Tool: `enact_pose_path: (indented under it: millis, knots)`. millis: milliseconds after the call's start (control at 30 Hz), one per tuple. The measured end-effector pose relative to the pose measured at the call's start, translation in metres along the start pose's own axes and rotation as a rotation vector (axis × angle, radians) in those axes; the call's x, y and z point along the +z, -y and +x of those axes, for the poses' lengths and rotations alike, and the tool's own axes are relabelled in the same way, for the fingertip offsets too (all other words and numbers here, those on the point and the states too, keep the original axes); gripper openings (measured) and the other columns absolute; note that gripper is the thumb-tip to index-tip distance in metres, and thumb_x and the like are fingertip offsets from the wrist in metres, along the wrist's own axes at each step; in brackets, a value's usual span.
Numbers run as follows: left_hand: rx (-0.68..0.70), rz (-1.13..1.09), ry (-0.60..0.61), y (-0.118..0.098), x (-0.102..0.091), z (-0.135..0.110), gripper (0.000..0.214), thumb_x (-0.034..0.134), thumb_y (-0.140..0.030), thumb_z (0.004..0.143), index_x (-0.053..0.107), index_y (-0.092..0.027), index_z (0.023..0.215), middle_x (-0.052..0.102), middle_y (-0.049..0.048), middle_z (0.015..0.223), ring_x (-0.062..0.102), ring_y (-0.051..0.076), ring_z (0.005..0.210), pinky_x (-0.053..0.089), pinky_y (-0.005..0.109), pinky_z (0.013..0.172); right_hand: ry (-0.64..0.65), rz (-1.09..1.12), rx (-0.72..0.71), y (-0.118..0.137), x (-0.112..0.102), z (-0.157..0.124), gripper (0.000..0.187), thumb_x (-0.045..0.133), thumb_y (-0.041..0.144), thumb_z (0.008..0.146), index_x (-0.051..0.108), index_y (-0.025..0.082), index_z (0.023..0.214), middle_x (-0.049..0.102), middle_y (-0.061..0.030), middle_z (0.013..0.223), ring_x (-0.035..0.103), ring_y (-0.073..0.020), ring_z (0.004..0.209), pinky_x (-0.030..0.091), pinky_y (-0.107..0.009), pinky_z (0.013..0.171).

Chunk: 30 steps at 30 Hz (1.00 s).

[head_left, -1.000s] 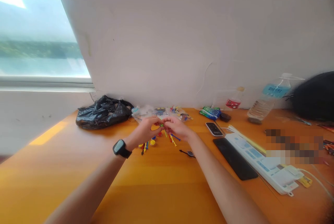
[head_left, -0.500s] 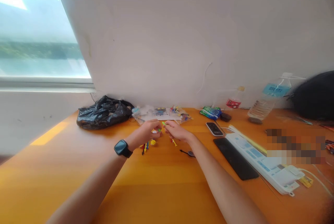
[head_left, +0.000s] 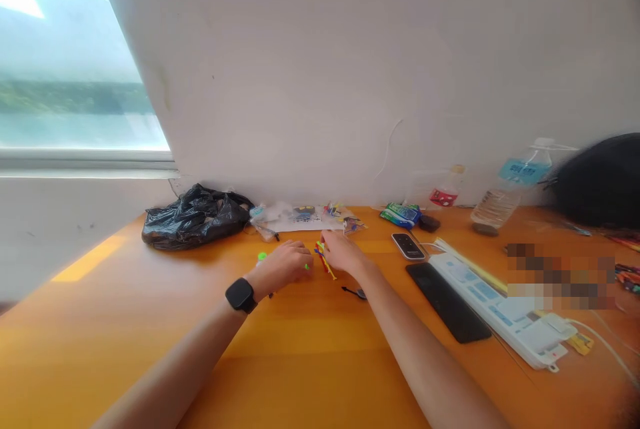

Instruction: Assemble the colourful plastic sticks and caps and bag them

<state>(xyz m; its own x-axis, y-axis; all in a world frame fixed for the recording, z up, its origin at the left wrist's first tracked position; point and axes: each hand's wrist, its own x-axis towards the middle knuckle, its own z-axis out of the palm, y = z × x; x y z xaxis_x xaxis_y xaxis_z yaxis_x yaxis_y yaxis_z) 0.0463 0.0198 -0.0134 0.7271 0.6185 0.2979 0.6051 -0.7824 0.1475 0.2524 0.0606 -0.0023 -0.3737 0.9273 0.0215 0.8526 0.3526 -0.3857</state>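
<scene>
My left hand (head_left: 289, 259), with a black watch (head_left: 241, 295) on its wrist, is low over the table with its fingers curled down. A bit of green (head_left: 307, 267) shows at its fingertips; the rest of what it grips is hidden. Left of it is a round bright green piece (head_left: 262, 257). My right hand (head_left: 342, 252) is closed, a small green plastic piece (head_left: 320, 245) at its fingertips. Right below these fingers lie thin red, blue and yellow plastic sticks (head_left: 327, 266). A black arrow-tipped piece (head_left: 351, 292) lies close to my right wrist.
Behind my hands is a clear bag of small parts (head_left: 305, 215); a black plastic bag (head_left: 197, 219) sits to its left. On the right are a white device (head_left: 408, 246), a black phone-like slab (head_left: 447, 302), a power strip (head_left: 493, 299), a green-blue packet (head_left: 400, 214) and a water bottle (head_left: 497, 205).
My hands have moved apart and lower. The right hand now has its green piece beside the coloured sticks. The left hand now covers the small pieces seen below it before.
</scene>
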Motion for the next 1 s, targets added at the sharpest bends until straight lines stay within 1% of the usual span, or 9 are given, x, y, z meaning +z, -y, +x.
enact_pose_path:
  millis: [167, 300, 433, 500, 667, 800, 867, 933, 1000]
  knots:
    - [-0.005, -0.023, -0.009, 0.000, -0.001, -0.002, 0.017, 0.060, -0.008, 0.091, 0.069, -0.022, 0.086, 0.067, 0.0043, 0.083, 0.061, 0.022, 0.085, 0.043, 0.032, 0.079, 0.020, -0.062, -0.018, 0.005, -0.007, -0.004, 0.008, 0.061, 0.023, 0.096, 0.065, 0.019, 0.103, 0.069, -0.0152, 0.114, 0.064, -0.0285, 0.107, 0.042, -0.032, 0.079]
    - [-0.022, -0.025, 0.013, 0.000, -0.006, -0.003, 0.014, 0.065, -0.010, 0.089, 0.069, -0.021, 0.081, 0.070, 0.0050, 0.088, 0.061, 0.023, 0.092, 0.044, 0.032, 0.081, 0.071, -0.070, -0.017, 0.005, -0.010, -0.008, 0.011, 0.063, 0.025, 0.096, 0.063, 0.020, 0.106, 0.067, -0.0151, 0.120, 0.062, -0.0286, 0.112, 0.043, -0.032, 0.082]
    - [-0.022, -0.036, -0.013, -0.002, -0.011, -0.005, 0.017, 0.067, -0.012, 0.087, 0.072, -0.023, 0.100, 0.071, 0.0059, 0.106, 0.062, 0.024, 0.101, 0.046, 0.032, 0.087, 0.117, -0.073, 0.023, 0.006, -0.006, -0.013, 0.023, 0.066, 0.028, 0.094, 0.059, 0.019, 0.114, 0.060, -0.0179, 0.131, 0.060, -0.0320, 0.119, 0.044, -0.034, 0.083]
    - [-0.045, -0.034, 0.007, -0.004, -0.012, -0.005, 0.022, 0.063, -0.011, 0.089, 0.071, -0.024, 0.105, 0.071, 0.0059, 0.104, 0.064, 0.024, 0.098, 0.046, 0.032, 0.084, 0.129, -0.074, 0.036, 0.006, -0.002, -0.013, 0.024, 0.065, 0.027, 0.094, 0.058, 0.019, 0.116, 0.060, -0.0179, 0.130, 0.060, -0.0325, 0.120, 0.044, -0.034, 0.082]
    - [-0.096, -0.049, 0.055, -0.007, -0.012, -0.006, 0.019, 0.053, -0.009, 0.091, 0.067, -0.022, 0.096, 0.072, 0.0056, 0.095, 0.067, 0.023, 0.089, 0.046, 0.030, 0.077, 0.149, -0.081, 0.048, 0.003, 0.004, -0.010, 0.017, 0.061, 0.018, 0.094, 0.058, 0.021, 0.111, 0.066, -0.0137, 0.119, 0.065, -0.0260, 0.104, 0.042, -0.031, 0.076]
    - [-0.110, -0.092, 0.018, -0.009, -0.013, -0.009, 0.026, 0.053, -0.007, 0.088, 0.068, -0.023, 0.103, 0.072, 0.0058, 0.098, 0.068, 0.023, 0.089, 0.046, 0.028, 0.073, 0.179, -0.100, 0.065, -0.003, -0.012, -0.009, 0.018, 0.066, 0.025, 0.092, 0.061, 0.021, 0.109, 0.067, -0.0139, 0.119, 0.067, -0.0243, 0.093, 0.042, -0.030, 0.069]
    - [-0.106, -0.101, 0.006, -0.009, -0.014, -0.009, 0.029, 0.054, -0.007, 0.087, 0.068, -0.023, 0.106, 0.072, 0.0065, 0.103, 0.069, 0.023, 0.092, 0.048, 0.028, 0.075, 0.218, -0.116, 0.081, -0.007, -0.028, -0.011, 0.022, 0.074, 0.034, 0.087, 0.065, 0.021, 0.102, 0.070, -0.0132, 0.112, 0.068, -0.0252, 0.087, 0.043, -0.031, 0.066]
    - [-0.100, -0.115, 0.000, -0.009, -0.015, -0.009, 0.032, 0.055, -0.007, 0.087, 0.069, -0.024, 0.110, 0.072, 0.0070, 0.106, 0.069, 0.024, 0.096, 0.049, 0.029, 0.079, 0.295, -0.138, 0.098, -0.011, -0.044, -0.016, 0.033, 0.089, 0.040, 0.070, 0.068, 0.021, 0.088, 0.073, -0.0098, 0.095, 0.069, -0.0269, 0.082, 0.044, -0.031, 0.064]
    - [-0.089, -0.132, -0.014, -0.009, -0.018, -0.008, 0.035, 0.055, -0.008, 0.088, 0.070, -0.026, 0.115, 0.072, 0.0071, 0.111, 0.069, 0.023, 0.100, 0.051, 0.029, 0.084, 0.443, -0.178, 0.140, -0.013, -0.055, -0.021, 0.042, 0.097, 0.041, 0.054, 0.068, 0.022, 0.076, 0.072, -0.0064, 0.081, 0.070, -0.0279, 0.078, 0.046, -0.032, 0.063]
